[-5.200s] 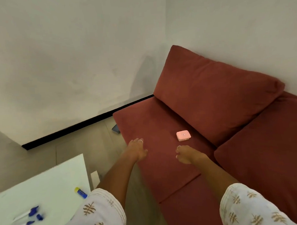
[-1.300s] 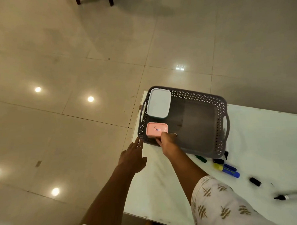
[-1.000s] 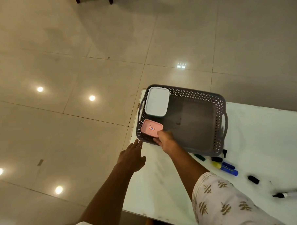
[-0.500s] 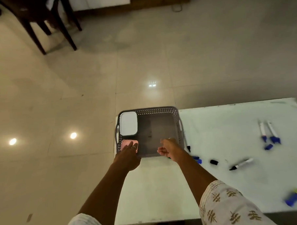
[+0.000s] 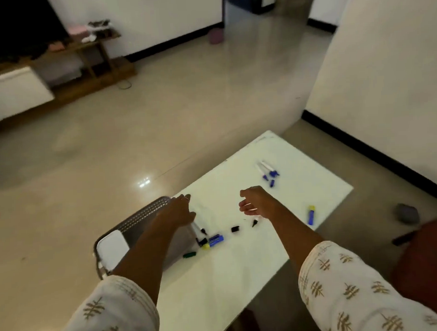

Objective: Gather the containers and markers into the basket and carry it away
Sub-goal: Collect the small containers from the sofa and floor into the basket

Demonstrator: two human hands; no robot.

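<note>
A grey perforated basket (image 5: 144, 215) sits on the left end of the white table (image 5: 241, 264). A white lidded container (image 5: 112, 248) lies in its near corner; my left forearm covers the rest of the inside, so the pink container is hidden. My left hand (image 5: 179, 212) is over the basket's right edge, fingers apart, holding nothing. My right hand (image 5: 256, 203) hovers empty above the table, fingers loosely curled. Below it lie a black cap (image 5: 234, 229) and a black-tipped marker (image 5: 254, 223). A blue-and-yellow marker (image 5: 214, 239) and a green cap (image 5: 190, 254) lie beside the basket.
Two blue-capped white markers (image 5: 266, 172) lie at the table's far side, another blue-and-yellow marker (image 5: 311, 215) near its right edge. A red sofa (image 5: 429, 256) is at the right, a grey object (image 5: 406, 213) on the floor, a wooden TV stand (image 5: 82, 58) far left.
My right hand set the pink container in the basket, let go and moved right over the loose markers. My left hand moved over the basket. The view swung right.
</note>
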